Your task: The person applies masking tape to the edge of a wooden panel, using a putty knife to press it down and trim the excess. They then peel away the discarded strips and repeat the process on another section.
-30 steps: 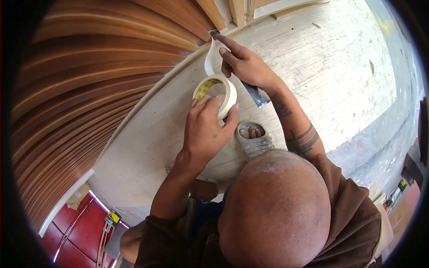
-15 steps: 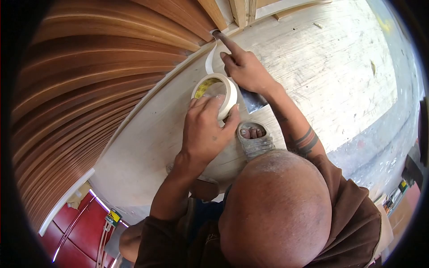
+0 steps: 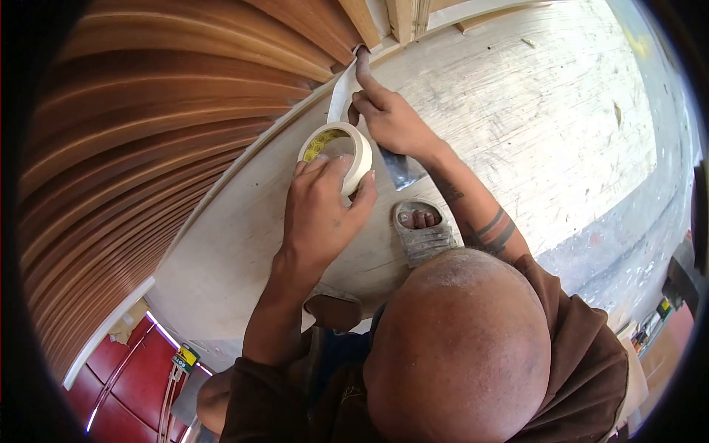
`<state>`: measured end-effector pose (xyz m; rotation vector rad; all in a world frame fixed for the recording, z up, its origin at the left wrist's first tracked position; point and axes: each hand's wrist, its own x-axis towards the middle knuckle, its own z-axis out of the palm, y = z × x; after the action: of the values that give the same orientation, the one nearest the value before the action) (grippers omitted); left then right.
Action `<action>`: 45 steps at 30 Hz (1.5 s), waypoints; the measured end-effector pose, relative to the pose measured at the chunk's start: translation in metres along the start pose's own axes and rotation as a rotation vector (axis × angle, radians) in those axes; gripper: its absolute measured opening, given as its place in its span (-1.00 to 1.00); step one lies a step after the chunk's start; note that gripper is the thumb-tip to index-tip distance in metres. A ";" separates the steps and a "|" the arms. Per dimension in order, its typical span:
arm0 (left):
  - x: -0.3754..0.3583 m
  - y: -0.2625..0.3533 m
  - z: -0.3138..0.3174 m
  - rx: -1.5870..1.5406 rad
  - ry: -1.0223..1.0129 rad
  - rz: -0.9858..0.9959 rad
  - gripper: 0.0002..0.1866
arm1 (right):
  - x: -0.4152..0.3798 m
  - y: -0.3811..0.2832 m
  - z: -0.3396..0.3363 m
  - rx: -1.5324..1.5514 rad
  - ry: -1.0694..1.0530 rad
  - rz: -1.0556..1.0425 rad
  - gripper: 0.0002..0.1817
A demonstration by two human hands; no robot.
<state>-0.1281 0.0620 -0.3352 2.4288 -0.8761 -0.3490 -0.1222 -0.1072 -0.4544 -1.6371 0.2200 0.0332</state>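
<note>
My left hand [image 3: 321, 203] grips a roll of masking tape [image 3: 362, 159], cream outside with a yellow printed core. A pale strip of tape [image 3: 340, 96] runs from the roll up to the lower edge of the slatted wood panel [image 3: 221, 88]. At that edge my right hand [image 3: 395, 122] presses the strip's end with an outstretched index finger. Its other fingers are curled around what looks like a putty knife [image 3: 400, 171]; a shiny flat blade sticks out below the palm, and the handle is hidden.
A worn whitish board [image 3: 546, 125] lies underfoot, with a sandalled foot [image 3: 421, 221] on it. Wooden strips [image 3: 402, 18] stand at the top. The person's head [image 3: 458, 347] fills the lower middle. Red panels [image 3: 133, 369] and a yellow-green box [image 3: 186, 357] are at lower left.
My left hand and the tape roll have shifted left, and the strip between roll and panel looks straighter. My right hand has moved slightly left and up, its index fingertip still at the panel edge.
</note>
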 end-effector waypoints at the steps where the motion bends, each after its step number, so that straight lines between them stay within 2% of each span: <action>1: 0.000 -0.001 0.001 0.003 0.000 0.003 -0.71 | -0.002 0.000 -0.005 0.089 -0.008 -0.044 -0.26; 2: 0.000 -0.002 0.001 0.005 -0.001 0.007 -0.71 | -0.005 0.001 -0.012 0.089 -0.008 -0.046 -0.26; 4: -0.001 -0.001 0.001 0.002 0.004 0.007 -0.72 | -0.009 -0.016 -0.035 0.306 -0.173 0.231 -0.25; 12: 0.003 0.003 0.006 -0.008 0.002 0.029 -0.73 | -0.016 -0.026 -0.037 0.268 -0.194 0.182 -0.25; 18: 0.003 0.007 0.003 -0.023 0.019 0.038 -0.75 | -0.014 -0.031 -0.033 0.246 -0.202 0.258 -0.20; 21: 0.002 0.008 0.002 -0.025 0.023 0.042 -0.76 | -0.007 -0.030 -0.027 0.303 -0.131 0.240 -0.19; 24: 0.001 0.008 0.002 -0.006 0.030 0.033 -0.77 | -0.007 -0.028 -0.024 0.306 -0.194 0.255 -0.18; 27: 0.003 0.009 0.002 -0.031 0.019 0.030 -0.77 | -0.011 -0.017 -0.021 0.283 -0.123 0.174 -0.25; 28: 0.003 0.009 0.002 -0.026 0.023 0.035 -0.77 | -0.016 -0.020 -0.029 0.330 -0.095 0.221 -0.36; 30: 0.002 0.008 0.002 -0.020 0.033 0.033 -0.76 | -0.022 -0.015 -0.041 0.374 -0.077 0.268 -0.40; 31: 0.002 0.006 0.004 -0.003 0.030 0.029 -0.75 | -0.025 -0.005 -0.044 0.258 0.039 0.376 -0.47; 32: 0.001 0.005 0.005 0.014 0.027 0.022 -0.74 | -0.028 0.005 -0.046 0.138 0.154 0.481 -0.38; 33: 0.000 0.004 0.004 0.013 0.038 0.012 -0.74 | -0.031 0.009 -0.048 0.130 0.141 0.478 -0.38; 35: 0.000 0.004 0.005 0.018 -0.007 0.007 -0.71 | -0.044 0.014 -0.050 -0.206 0.178 0.615 -0.14; 38: 0.000 0.001 0.011 0.028 0.052 0.022 -0.73 | -0.065 0.020 -0.048 -0.205 0.099 0.668 -0.04; 40: 0.001 0.000 0.013 0.011 0.065 0.021 -0.73 | -0.083 0.026 -0.046 -0.210 0.045 0.663 -0.07; 42: 0.002 -0.003 0.014 0.004 0.080 0.023 -0.74 | -0.098 0.034 -0.044 -0.227 -0.115 0.459 -0.18; 43: 0.003 -0.005 0.014 0.000 0.080 0.032 -0.74 | -0.102 0.037 -0.044 -0.236 -0.153 0.507 -0.30; 45: 0.002 -0.007 0.017 -0.011 0.083 0.026 -0.74 | -0.117 0.037 -0.042 -0.252 -0.153 0.433 -0.32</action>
<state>-0.1297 0.0587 -0.3532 2.4014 -0.8668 -0.2409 -0.2476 -0.1365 -0.4692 -1.7998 0.4643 0.5326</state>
